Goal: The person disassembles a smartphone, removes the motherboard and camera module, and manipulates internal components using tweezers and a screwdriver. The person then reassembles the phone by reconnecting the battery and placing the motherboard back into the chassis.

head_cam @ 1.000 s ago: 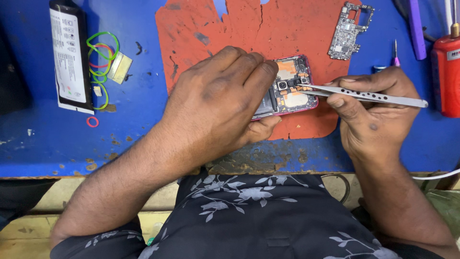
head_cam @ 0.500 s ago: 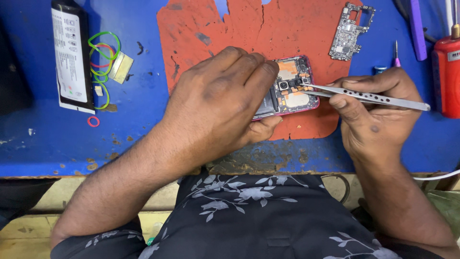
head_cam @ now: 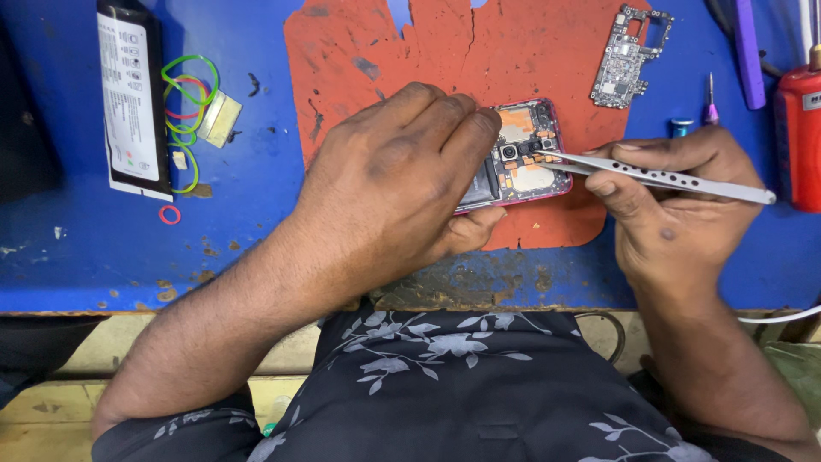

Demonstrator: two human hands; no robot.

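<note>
**Opened phone held on a red mat, tweezers at its upper end**

The opened phone (head_cam: 522, 158) lies on the red mat (head_cam: 385, 51), which serves as landmark; the phone sits near the mat's right edge, its pink rim just inside that edge. The left hand (head_cam: 393, 180) covers the phone's lower body, fingers curled over its top side and thumb pressed against its near side, clamped on it. The right hand (head_cam: 676, 205) rests off the mat's right edge on the blue bench (head_cam: 239, 248), closed around metal tweezers (head_cam: 667, 178) whose tips reach the exposed parts beside the camera lens. A loose circuit board (head_cam: 629, 56) straddles the mat's upper right corner. Right of the mat stand a small screwdriver (head_cam: 710, 103), a purple tool (head_cam: 747, 51) and a red bottle (head_cam: 800, 137) at the frame's border. Left of the mat, well apart, lie a black battery (head_cam: 128, 94) and coloured rubber bands (head_cam: 188, 111). Open bench shows between these and the mat's left edge; the mat's upper half is bare. The bench's near edge, worn and rusty, runs just below the mat.
</note>
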